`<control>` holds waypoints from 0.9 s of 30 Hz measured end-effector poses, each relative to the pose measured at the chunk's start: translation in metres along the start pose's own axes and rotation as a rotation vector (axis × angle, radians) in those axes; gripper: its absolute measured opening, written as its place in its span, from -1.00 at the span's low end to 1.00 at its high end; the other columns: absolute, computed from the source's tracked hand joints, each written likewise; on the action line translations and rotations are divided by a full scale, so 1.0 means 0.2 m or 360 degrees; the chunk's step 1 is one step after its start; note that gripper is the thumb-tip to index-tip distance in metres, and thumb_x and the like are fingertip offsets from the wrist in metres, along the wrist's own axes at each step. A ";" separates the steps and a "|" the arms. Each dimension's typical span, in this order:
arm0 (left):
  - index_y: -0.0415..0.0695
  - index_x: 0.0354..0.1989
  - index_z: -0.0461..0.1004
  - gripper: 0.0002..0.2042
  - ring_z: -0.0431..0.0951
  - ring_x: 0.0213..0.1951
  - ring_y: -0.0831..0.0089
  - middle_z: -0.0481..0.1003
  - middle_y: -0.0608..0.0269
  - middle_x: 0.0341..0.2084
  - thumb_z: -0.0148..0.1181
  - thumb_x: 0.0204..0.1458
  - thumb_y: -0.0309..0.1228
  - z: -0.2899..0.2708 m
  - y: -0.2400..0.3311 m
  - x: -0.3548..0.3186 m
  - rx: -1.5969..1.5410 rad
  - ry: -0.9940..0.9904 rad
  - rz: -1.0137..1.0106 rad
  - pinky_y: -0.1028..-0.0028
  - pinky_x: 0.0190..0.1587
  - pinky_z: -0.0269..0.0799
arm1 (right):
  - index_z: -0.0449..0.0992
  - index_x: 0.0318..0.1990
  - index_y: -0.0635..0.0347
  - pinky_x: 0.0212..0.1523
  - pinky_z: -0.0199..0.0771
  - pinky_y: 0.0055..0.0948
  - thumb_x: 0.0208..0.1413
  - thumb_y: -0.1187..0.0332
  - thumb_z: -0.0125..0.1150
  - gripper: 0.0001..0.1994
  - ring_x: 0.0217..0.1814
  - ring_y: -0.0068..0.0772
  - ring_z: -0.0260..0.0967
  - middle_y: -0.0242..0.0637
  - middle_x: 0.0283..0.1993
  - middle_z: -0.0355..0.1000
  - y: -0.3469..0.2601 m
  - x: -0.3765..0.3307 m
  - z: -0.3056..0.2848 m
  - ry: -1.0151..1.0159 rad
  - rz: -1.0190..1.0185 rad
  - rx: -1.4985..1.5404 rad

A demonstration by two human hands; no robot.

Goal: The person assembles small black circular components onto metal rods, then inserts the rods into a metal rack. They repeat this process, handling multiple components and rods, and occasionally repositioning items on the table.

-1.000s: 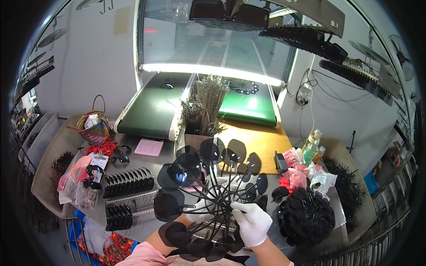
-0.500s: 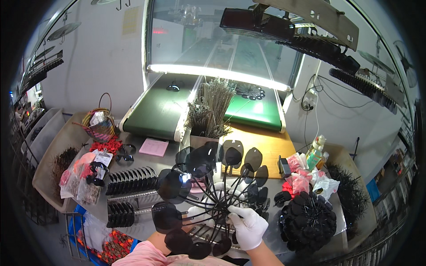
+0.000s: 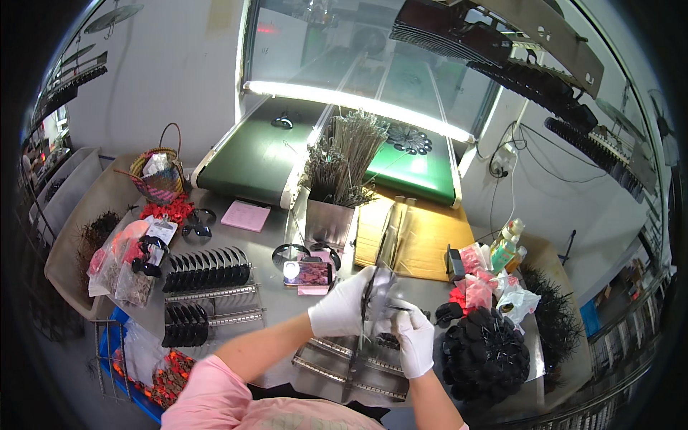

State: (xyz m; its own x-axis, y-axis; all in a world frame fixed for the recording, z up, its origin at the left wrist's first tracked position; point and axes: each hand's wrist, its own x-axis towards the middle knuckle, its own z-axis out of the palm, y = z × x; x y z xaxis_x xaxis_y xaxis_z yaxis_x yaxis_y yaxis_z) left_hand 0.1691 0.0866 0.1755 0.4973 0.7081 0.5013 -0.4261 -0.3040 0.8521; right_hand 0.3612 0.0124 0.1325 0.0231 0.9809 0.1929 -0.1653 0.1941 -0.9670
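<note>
Both my hands wear white gloves. My left hand (image 3: pixel 340 309) is closed round the near side of a round rack of dark lenses (image 3: pixel 380 287), turned edge-on and smeared by motion. At its right side my right hand (image 3: pixel 414 340) has its fingers pinched together beside the rack; a thin dark piece shows at the fingertips, too small to name. Below the hands lie metal slotted rails (image 3: pixel 322 369). To the left, rows of dark lenses (image 3: pixel 208 272) stand upright in similar rails. A large round cluster of black lenses (image 3: pixel 486 355) sits on the table to the right.
A metal bin of thin wire rods (image 3: pixel 330 222) stands behind my hands, before two green conveyor belts (image 3: pixel 251 172). A phone (image 3: pixel 308 273), pink paper pad (image 3: pixel 246 216), yellow board (image 3: pixel 437 244) and bottles (image 3: pixel 505 247) surround the work area. Dark racks (image 3: pixel 494 50) hang overhead at right.
The round lens rack has turned from facing me to edge-on, uncovering the phone and rails. My left hand, largely hidden behind it before, now shows at its left. My right hand has risen slightly.
</note>
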 end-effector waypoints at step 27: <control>-0.35 -0.02 0.41 -0.39 0.58 -0.21 -0.14 0.46 -0.27 -0.23 0.08 0.19 0.10 0.21 0.37 0.38 0.1928 -0.1352 0.0403 0.05 -0.12 0.55 | 0.51 0.02 0.18 -0.26 0.63 -0.16 0.01 0.10 0.44 -0.51 -0.22 -0.18 0.55 -0.16 -0.08 0.52 0.04 0.00 0.11 -0.0580 0.0041 -0.1029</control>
State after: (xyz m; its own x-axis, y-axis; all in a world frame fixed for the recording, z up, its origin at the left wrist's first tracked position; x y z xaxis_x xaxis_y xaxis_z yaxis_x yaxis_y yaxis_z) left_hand 0.2065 0.0920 0.2841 0.9677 0.1157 0.2240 0.0896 -0.9883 0.1234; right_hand 0.3386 0.0135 0.1293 -0.3202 0.9417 0.1031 0.4545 0.2482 -0.8555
